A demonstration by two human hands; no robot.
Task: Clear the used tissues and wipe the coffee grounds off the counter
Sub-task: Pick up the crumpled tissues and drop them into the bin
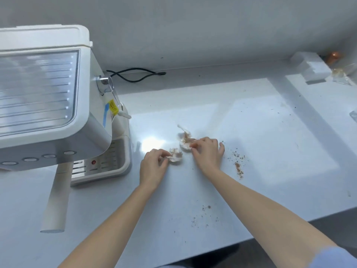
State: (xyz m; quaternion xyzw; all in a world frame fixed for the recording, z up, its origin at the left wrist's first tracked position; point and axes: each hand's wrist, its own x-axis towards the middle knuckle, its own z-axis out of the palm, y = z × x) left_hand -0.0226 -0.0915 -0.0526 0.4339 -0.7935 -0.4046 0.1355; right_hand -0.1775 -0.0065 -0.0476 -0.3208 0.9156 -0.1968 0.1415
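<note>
Two crumpled, brown-stained tissues lie on the white counter (270, 132). My left hand (153, 165) pinches the edge of the smaller tissue (176, 155). Just to its right, my right hand (207, 153) has its fingertips on the larger tissue (185, 139), which still rests on the counter. Brown coffee grounds (238, 165) are scattered right of my right hand. A second thin patch of grounds (204, 215) lies nearer the front edge.
A white espresso machine (44, 97) stands at the left, its portafilter handle (57, 198) sticking out toward me. A black cable (135, 75) runs along the back wall. A white block (311, 68) and clear wrappers sit at the far right. The counter's front edge runs diagonally at lower right.
</note>
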